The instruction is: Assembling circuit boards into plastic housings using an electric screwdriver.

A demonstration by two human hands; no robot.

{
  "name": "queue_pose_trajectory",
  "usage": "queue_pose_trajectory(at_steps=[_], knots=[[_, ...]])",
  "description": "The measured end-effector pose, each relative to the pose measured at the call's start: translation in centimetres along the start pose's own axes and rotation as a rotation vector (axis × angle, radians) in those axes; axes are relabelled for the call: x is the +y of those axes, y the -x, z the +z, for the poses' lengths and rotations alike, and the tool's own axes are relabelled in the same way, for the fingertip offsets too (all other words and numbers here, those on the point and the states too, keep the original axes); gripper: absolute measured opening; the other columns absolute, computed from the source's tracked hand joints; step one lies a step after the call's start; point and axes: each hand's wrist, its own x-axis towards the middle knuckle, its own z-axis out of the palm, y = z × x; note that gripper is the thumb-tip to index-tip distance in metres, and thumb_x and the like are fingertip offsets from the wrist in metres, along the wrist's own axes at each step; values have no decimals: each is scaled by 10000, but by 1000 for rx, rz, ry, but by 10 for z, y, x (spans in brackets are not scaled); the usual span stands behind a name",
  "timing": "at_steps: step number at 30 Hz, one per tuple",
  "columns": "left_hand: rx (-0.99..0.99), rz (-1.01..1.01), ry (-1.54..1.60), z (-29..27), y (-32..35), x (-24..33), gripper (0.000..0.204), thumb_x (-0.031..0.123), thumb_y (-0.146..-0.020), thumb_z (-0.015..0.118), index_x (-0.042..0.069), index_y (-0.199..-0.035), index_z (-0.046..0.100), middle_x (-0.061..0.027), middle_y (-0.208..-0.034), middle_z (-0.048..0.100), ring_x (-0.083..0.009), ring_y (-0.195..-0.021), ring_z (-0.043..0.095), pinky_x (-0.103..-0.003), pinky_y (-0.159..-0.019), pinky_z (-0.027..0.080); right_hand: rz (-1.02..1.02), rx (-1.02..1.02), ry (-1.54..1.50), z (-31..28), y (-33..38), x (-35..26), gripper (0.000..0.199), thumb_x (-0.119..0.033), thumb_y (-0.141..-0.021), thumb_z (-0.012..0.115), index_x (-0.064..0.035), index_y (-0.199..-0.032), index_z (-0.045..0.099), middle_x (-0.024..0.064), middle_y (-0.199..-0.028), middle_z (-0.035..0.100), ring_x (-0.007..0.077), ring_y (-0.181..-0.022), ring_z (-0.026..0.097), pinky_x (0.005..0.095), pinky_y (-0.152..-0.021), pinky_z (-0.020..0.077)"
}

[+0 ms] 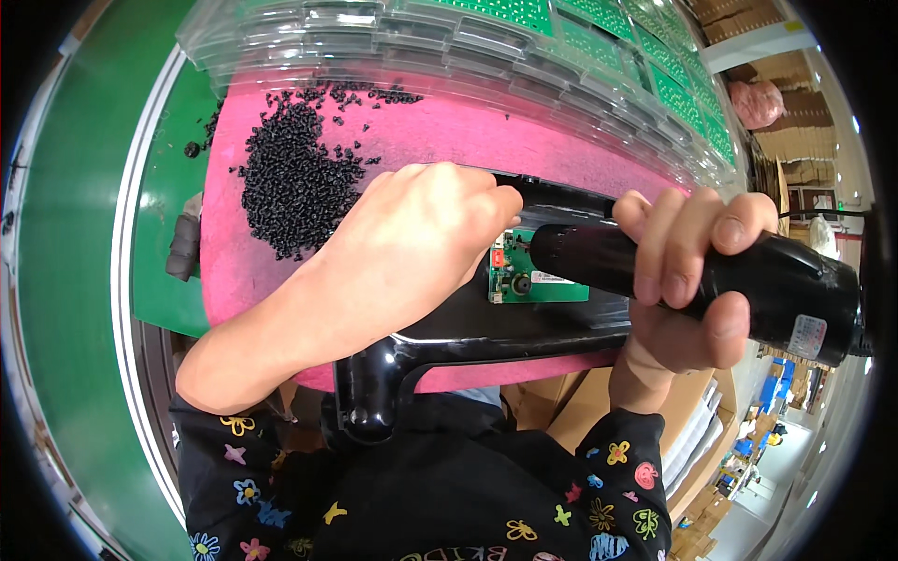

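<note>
In my right hand (675, 257) is a black electric screwdriver (790, 285), its fingers wrapped round the body. The tool lies nearly level, its nose pointing left over a green circuit board (559, 293). That board sits in a glossy black plastic housing (458, 318), whose rounded leg extends toward my body. My left hand (421, 220) is closed above the board's left edge, close to the screwdriver's nose. Its fingertips are mostly hidden behind the back of the hand, so what they pinch, if anything, cannot be made out.
A heap of small black parts, seemingly screws (295, 182), lies on the pink mat (449, 122) to the left. Stacked clear plastic trays (393, 47) with green boards line the far side. A dark grey roll-shaped object (184, 245) rests by the mat's left edge. Cardboard (599, 411) stands near my right arm.
</note>
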Motion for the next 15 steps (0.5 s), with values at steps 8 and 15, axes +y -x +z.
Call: queue_pose_trajectory(at_steps=[8,15], knots=[[-164,-8,53,-1,-1,1,132,54,-801,728,-14,-904,680,-143,-773,644,-354,-703,640,-430,-605,509,-132,109,-401,-5,8,-9,323,-229,-836,750,-127,-1017,503,-59,-699,535,66,-599,497,279,-756,334],[-266,74,248,1,-6,4,118,14,-794,706,-25,-898,667,-154,-834,663,-362,-750,654,-425,-633,522,-188,165,-520,-4,13,-13,304,-186,-818,759,-132,-985,512,-72,-668,549,52,-569,511,267,-737,338]])
